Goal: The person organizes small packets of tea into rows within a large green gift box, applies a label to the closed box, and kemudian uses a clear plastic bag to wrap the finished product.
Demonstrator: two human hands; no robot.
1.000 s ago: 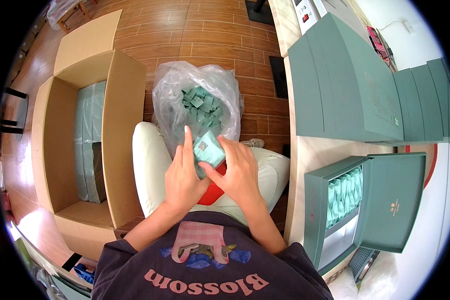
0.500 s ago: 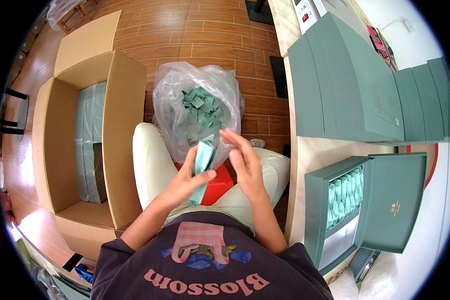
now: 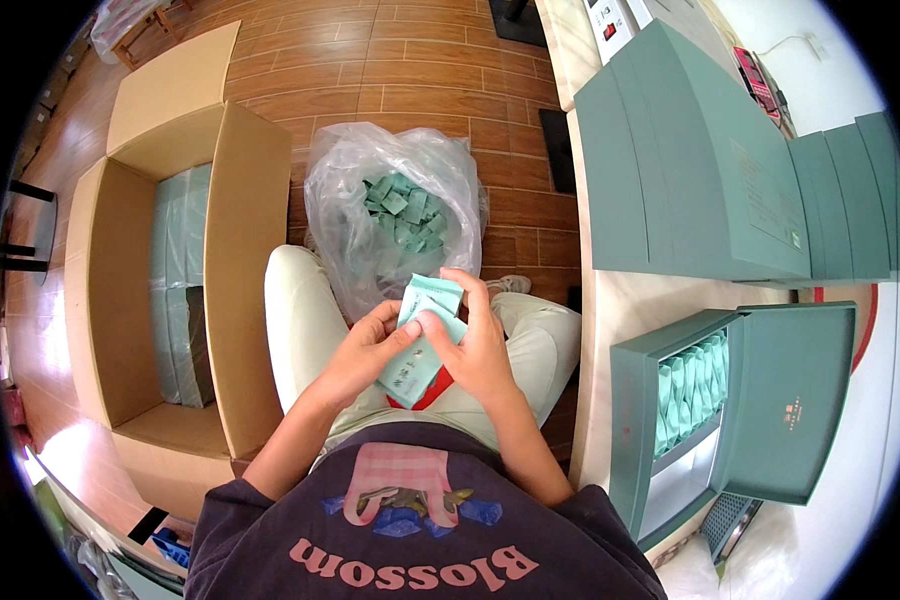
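Observation:
Over my lap I hold a few flat, pale green sachets [image 3: 410, 371], fanned so that one overlaps another. My left hand [image 3: 358, 352] grips their left side, thumb on the front. From the right, my right hand [image 3: 478, 348] closes on the upper ones, its thumb pressing on the face and its fingers behind. Just beyond my hands a clear plastic bag [image 3: 332, 190] stands on the floor, with many loose green sachets [image 3: 410, 212] inside. An open dark green gift box [image 3: 634, 440] lies on the table to my right, one compartment filled with a row of upright sachets [image 3: 692, 390], the other showing its white bottom.
A large open cardboard carton [image 3: 245, 270] on my left holds plastic-wrapped green boxes [image 3: 178, 260]. Stacked green boxes [image 3: 685, 170] stand on the marble-patterned table [image 3: 602, 330] at right. Between my legs is a red seat [image 3: 433, 392].
My right hand has moved in from the side and now grips the sachets too. They have turned from edge-on to face-up and are spread out.

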